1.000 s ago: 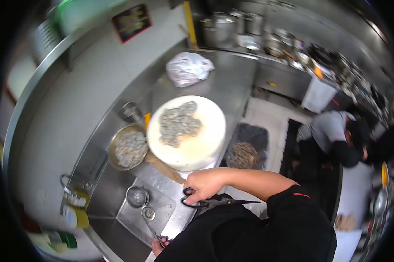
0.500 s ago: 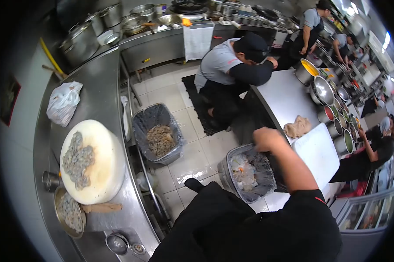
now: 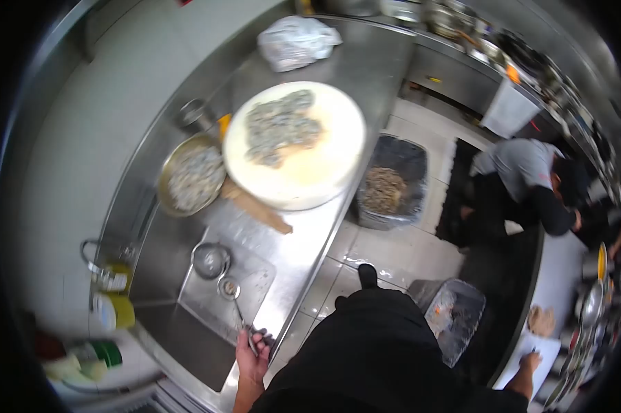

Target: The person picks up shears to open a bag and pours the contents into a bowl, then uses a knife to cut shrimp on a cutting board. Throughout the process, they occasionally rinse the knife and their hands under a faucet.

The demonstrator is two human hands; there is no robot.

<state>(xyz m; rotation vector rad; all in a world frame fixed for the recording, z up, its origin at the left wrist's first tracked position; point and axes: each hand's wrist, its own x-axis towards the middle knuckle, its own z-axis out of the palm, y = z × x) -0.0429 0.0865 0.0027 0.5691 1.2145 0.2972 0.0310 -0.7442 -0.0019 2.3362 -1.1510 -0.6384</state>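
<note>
At the sink edge, my left hand (image 3: 253,352) is closed round the thin handle of a small ladle (image 3: 229,288), whose round bowl lies on the metal drainboard. A metal bowl (image 3: 211,261) sits beside it. Far to the right, my right hand (image 3: 530,361) is at the white cutting board (image 3: 541,351), fingers bent and small in view; a dark thing at them is too small to name. Grey shrimp-like pieces (image 3: 283,131) lie on the thick round white block (image 3: 331,162), and similar pieces fill a bowl (image 3: 195,177) beside it.
Two lined bins (image 3: 405,186) stand on the tiled floor. A co-worker (image 3: 524,168) bends over the right-hand counter near a beige cloth (image 3: 542,321). A brown cloth (image 3: 259,208), a white plastic bag (image 3: 298,43) and a metal cup (image 3: 196,115) are on the steel counter. Yellow containers (image 3: 115,311) stand left.
The view has swung left toward the steel counter and sink. My left hand has come into view on the ladle. My right hand has gone from above the bin to the white board.
</note>
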